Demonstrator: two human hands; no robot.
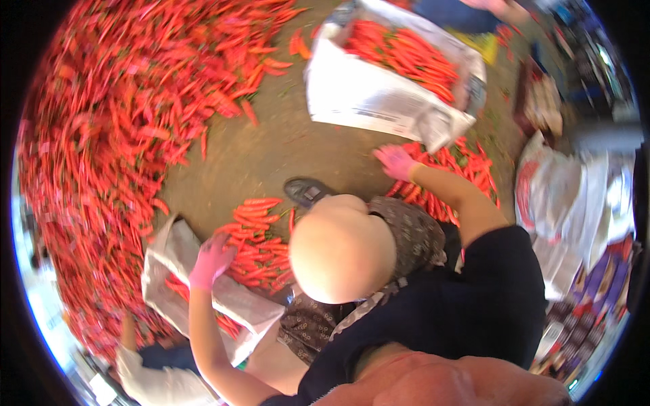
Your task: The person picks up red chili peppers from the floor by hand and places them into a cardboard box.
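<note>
My left hand [212, 260], in a pink glove, reaches over the edge of a small white box [170, 248] that has red chili peppers inside. Its fingers are beside a loose pile of red chilies [256, 243] on the ground; whether they hold any is unclear. My right hand [396, 161], also in a pink glove, rests at the edge of another chili pile [472, 165], fingers pointing left, just below a large white carton [360, 99] filled with red chilies. Whether it grips a pepper cannot be made out. My bent knee lies between the two piles.
A great heap of red chilies [117, 127] spreads along the left. One person's arm and light sleeve [147, 373] are at the lower left; another person's hand [495, 6] is at the top. White sacks [553, 188] and stacked packages [574, 325] stand at the right. My shoe [307, 192] is on the brown floor.
</note>
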